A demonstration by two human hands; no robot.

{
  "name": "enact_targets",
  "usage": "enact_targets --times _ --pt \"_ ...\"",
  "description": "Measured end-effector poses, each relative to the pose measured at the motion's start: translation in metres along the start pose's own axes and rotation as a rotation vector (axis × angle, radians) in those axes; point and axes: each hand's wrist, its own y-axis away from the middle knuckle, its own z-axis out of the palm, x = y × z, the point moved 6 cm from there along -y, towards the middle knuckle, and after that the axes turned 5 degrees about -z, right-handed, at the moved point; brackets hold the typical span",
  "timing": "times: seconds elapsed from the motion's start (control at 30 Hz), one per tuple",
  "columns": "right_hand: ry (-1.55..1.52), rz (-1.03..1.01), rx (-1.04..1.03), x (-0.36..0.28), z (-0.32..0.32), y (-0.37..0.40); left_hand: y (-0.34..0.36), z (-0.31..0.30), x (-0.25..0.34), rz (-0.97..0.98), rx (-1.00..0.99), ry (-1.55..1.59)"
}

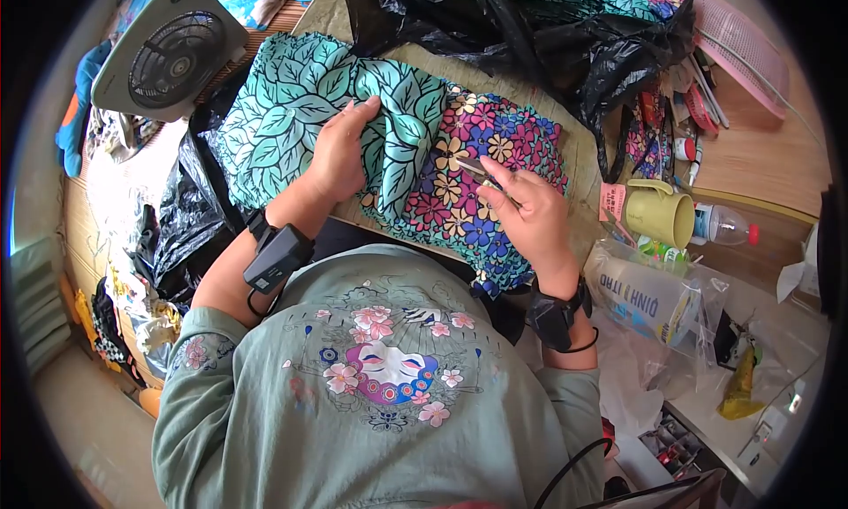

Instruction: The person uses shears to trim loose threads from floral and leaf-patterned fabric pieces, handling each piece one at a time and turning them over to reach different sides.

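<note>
**Two hands on printed cloth at a crowded tabletop**

Nearest, at right, a clear printed plastic bag (649, 301) lies by the person's elbow. The right hand (530, 213) is closed around a small metal tool (473, 168), its tip on the floral fabric (481, 147). The left hand (340, 155) bunches a fold of the teal leaf-print fabric (283, 102), which touches the floral piece. A yellow-green mug (661, 213) stands at right. Farther off, a black plastic bag (530, 32) covers the tabletop (579, 155), and a fan (172, 54) sits far left.

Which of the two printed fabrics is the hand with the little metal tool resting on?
The flower-print fabric, under the right hand holding the metal tool; the left hand grips the teal leaf-print fabric beside it.
</note>
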Motion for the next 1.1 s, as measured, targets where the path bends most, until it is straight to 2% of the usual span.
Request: enact_targets --times 0.37,0.47,0.67,0.9,1.0,1.03,1.07,1.1 --pt "0.074 -0.007 -0.133 -0.002 0.006 -0.015 0.004 0.006 0.0 0.029 -0.015 -0.017" --pt "0.042 0.008 -0.139 -0.003 0.006 -0.017 0.005 0.009 0.0 0.015 -0.078 -0.014" --pt "0.014 0.03 -0.181 0.004 0.006 -0.019 -0.001 0.001 -0.004 0.012 -0.055 -0.022" --pt "0.073 -0.055 -0.194 0.0 0.006 -0.016 0.0 -0.001 -0.004 0.035 -0.097 -0.094" --pt "0.027 -0.011 -0.157 0.002 0.0 -0.008 0.015 0.012 0.006 0.239 -0.104 -0.313" --pt "0.001 0.01 -0.139 0.005 -0.002 -0.006 0.013 0.01 0.005 0.238 -0.111 -0.313" --pt "0.006 0.014 -0.134 0.01 -0.002 -0.004 0.015 0.01 0.011 0.414 -0.117 -0.524" --pt "-0.108 0.09 -0.017 0.023 -0.007 -0.001 0.019 0.013 0.016 0.59 -0.123 -0.733"
